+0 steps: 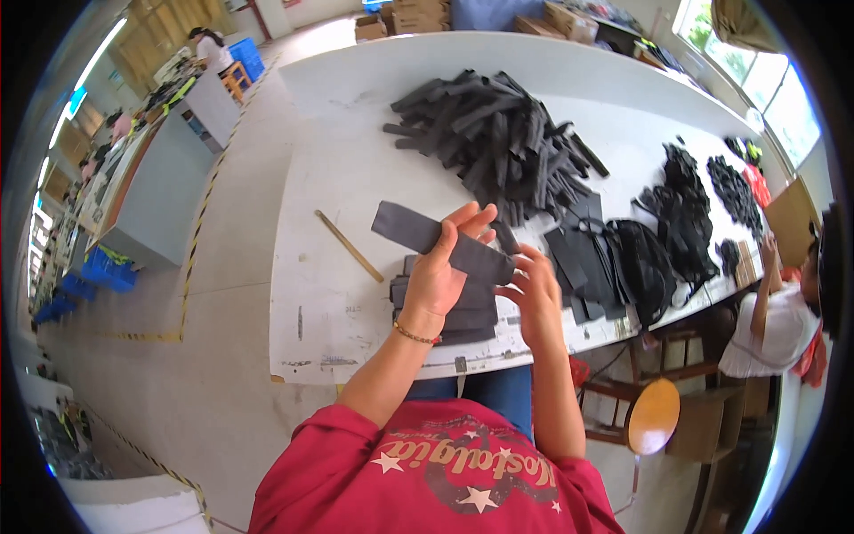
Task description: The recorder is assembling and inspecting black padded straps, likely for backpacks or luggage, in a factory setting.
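Red shirt cloth lies nearest us, and beyond it both our bare hands are lifted over the near part of the white table, a dark strip between them. Our left hand is turned palm up, thumb across the strip and fingers behind, pinching it near the middle; our right hand has its fingers curled and a little spread at the strip's right end, though we cannot tell whether they pinch it. We judge the strip light and hard to break, stiff enough to keep its line yet able to bend; its long edges near the middle and its two ends look like the best holds. Below our hands lies a stack of dark pieces, close to the table's near edge. Room for moving opens leftward, where white tabletop surrounds a thin wooden stick and runs to the left edge. Ahead, a heap of dark strips limits our reach, a raised white panel behind it; rightward, flat black pieces and a black bag crowd the surface.
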Demonstrator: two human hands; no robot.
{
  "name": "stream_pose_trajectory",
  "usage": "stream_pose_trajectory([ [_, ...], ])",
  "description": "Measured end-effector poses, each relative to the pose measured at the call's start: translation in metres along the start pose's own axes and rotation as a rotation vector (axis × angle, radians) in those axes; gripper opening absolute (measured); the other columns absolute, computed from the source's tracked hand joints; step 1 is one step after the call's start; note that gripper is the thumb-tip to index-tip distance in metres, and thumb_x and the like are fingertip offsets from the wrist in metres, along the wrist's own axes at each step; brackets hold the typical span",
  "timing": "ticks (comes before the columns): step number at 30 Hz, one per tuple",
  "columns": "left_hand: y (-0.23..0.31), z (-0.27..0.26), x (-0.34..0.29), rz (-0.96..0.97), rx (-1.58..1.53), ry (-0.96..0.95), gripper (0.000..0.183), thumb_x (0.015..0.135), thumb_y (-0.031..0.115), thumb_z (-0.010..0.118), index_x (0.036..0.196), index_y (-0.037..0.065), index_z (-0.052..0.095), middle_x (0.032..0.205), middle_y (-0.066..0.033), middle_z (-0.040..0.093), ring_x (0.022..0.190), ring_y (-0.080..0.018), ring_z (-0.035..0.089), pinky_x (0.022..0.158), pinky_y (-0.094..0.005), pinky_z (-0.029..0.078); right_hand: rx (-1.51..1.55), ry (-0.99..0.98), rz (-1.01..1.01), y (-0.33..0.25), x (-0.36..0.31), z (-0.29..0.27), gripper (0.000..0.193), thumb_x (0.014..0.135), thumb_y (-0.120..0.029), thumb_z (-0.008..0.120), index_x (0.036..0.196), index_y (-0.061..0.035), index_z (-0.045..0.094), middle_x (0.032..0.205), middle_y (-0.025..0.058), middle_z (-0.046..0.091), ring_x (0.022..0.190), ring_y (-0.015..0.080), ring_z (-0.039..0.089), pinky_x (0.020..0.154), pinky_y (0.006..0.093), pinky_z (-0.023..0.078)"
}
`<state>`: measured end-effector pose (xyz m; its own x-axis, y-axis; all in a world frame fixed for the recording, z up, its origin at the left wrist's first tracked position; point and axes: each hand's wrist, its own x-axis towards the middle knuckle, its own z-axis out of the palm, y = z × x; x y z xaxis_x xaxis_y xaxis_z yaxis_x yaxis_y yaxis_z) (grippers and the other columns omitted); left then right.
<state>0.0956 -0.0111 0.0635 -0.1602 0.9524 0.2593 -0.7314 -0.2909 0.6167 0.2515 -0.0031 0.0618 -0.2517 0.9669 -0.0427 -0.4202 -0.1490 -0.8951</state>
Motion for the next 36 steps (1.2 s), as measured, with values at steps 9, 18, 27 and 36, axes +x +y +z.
stream_pose_trajectory([
  [9,0.03,-0.074,0.017,0.233,-0.42,0.23,0.041,0.104,0.033,0.04,0.123,0.0,0.055,0.12,-0.0153,0.063,0.115,-0.0335,0.058,0.104,-0.0443,0.045,-0.263,0.102,-0.321,0.013,0.02,-0.04,0.013,0.095,-0.014,0.064,0.086,-0.0038,0.065,0.077,-0.0067,0.056,0.073,0.0021,0.046,0.067,0.0181,0.037],
  [18,0.064,-0.127,-0.046,-0.153,0.827,0.409,0.052,0.1,0.038,0.052,0.13,-0.004,0.051,0.125,-0.0173,0.06,0.119,-0.0249,0.056,0.101,-0.0371,0.045,-0.682,-0.16,-0.06,0.04,0.016,-0.039,0.014,0.089,-0.012,0.07,0.085,0.0003,0.067,0.074,-0.0053,0.055,0.071,0.003,0.045,0.064,0.0203,0.038],
  [27,0.016,-0.168,-0.079,-0.318,0.985,0.356,0.084,0.075,0.03,0.084,0.14,-0.002,0.041,0.14,-0.0187,0.047,0.128,-0.0277,0.049,0.103,-0.0378,0.043,-1.168,-0.06,-0.439,0.101,0.032,-0.035,0.022,0.084,-0.016,0.072,0.096,0.0009,0.064,0.099,0.0135,0.059,0.097,0.0304,0.052,0.083,0.04,0.043],
  [36,0.021,-0.158,-0.096,-0.061,1.241,0.245,0.049,0.071,0.023,0.085,0.114,0.009,0.064,0.133,-0.0095,0.052,0.119,-0.0263,0.051,0.096,-0.0358,0.047,-1.318,-0.312,-0.193,0.068,0.028,-0.015,0.048,0.062,-0.02,0.087,0.102,-0.0023,0.067,0.109,0.0145,0.05,0.103,0.0322,0.05,0.091,0.0393,0.044],
])
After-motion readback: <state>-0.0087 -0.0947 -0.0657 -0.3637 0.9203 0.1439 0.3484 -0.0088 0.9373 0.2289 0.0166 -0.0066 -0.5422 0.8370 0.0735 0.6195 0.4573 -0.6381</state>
